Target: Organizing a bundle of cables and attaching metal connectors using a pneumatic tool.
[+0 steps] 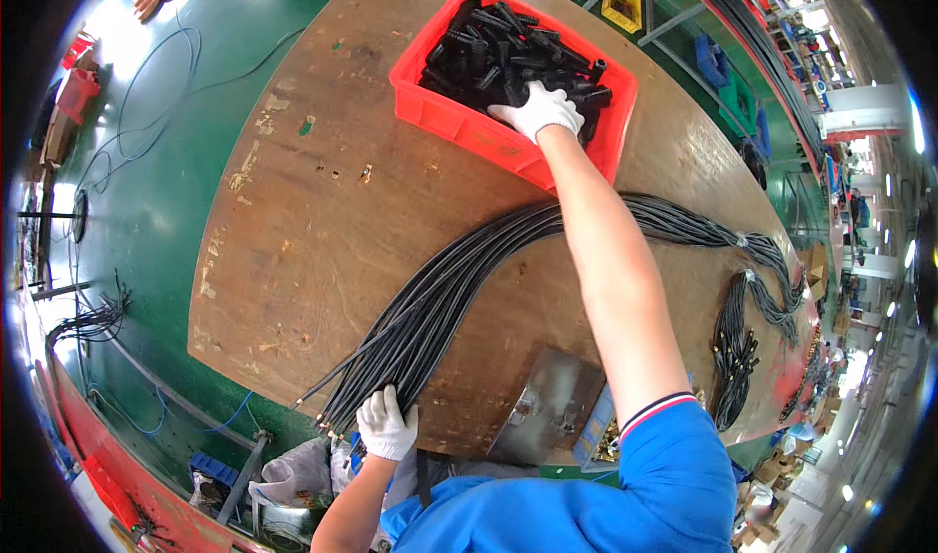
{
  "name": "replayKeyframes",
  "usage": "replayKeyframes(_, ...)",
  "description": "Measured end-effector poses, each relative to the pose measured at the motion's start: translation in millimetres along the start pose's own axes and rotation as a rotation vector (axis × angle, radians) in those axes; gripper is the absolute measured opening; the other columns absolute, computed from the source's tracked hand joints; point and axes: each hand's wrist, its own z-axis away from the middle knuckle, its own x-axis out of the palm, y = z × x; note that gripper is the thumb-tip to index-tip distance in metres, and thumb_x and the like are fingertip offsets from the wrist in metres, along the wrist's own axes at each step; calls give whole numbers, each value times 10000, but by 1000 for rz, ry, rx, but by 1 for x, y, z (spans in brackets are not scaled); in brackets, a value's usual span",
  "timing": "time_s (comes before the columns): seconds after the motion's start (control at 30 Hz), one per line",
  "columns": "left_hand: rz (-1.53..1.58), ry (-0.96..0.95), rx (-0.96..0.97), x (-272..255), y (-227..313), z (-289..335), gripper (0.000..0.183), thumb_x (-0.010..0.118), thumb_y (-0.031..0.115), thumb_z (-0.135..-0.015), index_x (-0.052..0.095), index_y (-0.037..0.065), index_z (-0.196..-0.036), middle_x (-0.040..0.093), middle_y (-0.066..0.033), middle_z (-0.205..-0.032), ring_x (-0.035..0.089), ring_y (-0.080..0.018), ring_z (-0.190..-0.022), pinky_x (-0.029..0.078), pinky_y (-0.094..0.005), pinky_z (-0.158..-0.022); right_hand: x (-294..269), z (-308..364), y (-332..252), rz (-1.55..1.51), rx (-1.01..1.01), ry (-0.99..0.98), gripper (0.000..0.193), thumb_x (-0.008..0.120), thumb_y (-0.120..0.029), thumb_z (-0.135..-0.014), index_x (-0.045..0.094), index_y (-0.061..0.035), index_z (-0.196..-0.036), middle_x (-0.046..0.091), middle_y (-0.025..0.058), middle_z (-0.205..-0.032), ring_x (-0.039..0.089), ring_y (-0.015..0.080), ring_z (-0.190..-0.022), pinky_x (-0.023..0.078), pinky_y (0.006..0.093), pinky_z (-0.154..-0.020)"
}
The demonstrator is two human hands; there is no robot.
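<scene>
My left hand (388,423), in a white glove, lies at the near end of a thick bundle of black cables (469,273), its fingers curled over the cable ends. Stretched far forward, my gloved right hand (540,110) is over the near side of a red plastic bin (459,123). Its fingers are spread on a heap of black ribbed plastic sleeves (498,45); the fingertips partly merge with the heap, and I see no sleeve lifted. From my left hand the bundle curves away to the right, passing beneath my right forearm.
The worn brown wooden table (293,211) carries everything. At its near edge are a metal plate (547,406) and a blue tray (594,431) of small brass-coloured parts. A tied cable coil (733,348) lies to the right. Loose cables trail over the green floor (156,231).
</scene>
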Motion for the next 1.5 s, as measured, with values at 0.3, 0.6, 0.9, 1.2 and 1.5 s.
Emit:
replayKeyframes(0.3, 22, -34, -14, 3, 1, -4, 723, 814, 377, -770, 581, 18, -1353, 601, -182, -1194, 594, -396, -1072, 476, -535, -926, 5, -35, 37, 113, -230, -133, 921, 795, -516, -752, 453, -293, -1577, 454, 257, -1586, 534, 462, -1402, 443, 609, -1151)
replayKeyframes(0.6, 4, -28, -13, 1, 3, -1, 728, 817, 363, -763, 578, 10, -1353, 600, -181, -1191, 594, -393, -1083, 476, -531, -936, 19, -28, 48, 88, -299, 11, 604, 659, -224, -843, 603, -289, -1441, 557, 265, -1445, 620, 442, -1286, 527, 524, -1079)
replayKeyframes(0.9, -6, 27, 19, -4, 5, -7, 685, 826, 361, -741, 619, 11, -1293, 613, -146, -1114, 610, -359, -1003, 492, -507, -854, 9, -41, 71, -73, -488, 58, 507, 678, -231, -839, 678, -197, -1345, 676, 237, -1252, 662, 428, -1211, 539, 491, -1059)
replayKeyframes(1.2, 4, -35, -8, 6, 1, 3, 741, 824, 370, -763, 578, 6, -1360, 591, -189, -1223, 586, -401, -1104, 472, -547, -951, 14, -52, 66, -1115, -280, -309, 274, 755, -59, -849, 649, -71, -1101, 640, 23, -902, 647, 180, -802, 564, 358, -582)
replayKeyframes(1.5, 11, -42, -24, -3, 0, -1, 730, 822, 368, -757, 578, 13, -1347, 594, -170, -1186, 587, -393, -1078, 473, -540, -931, 19, -56, 47, -1026, -453, 58, 501, 776, -88, -802, 595, -4, -1262, 727, 158, -988, 720, 298, -886, 580, 397, -837)
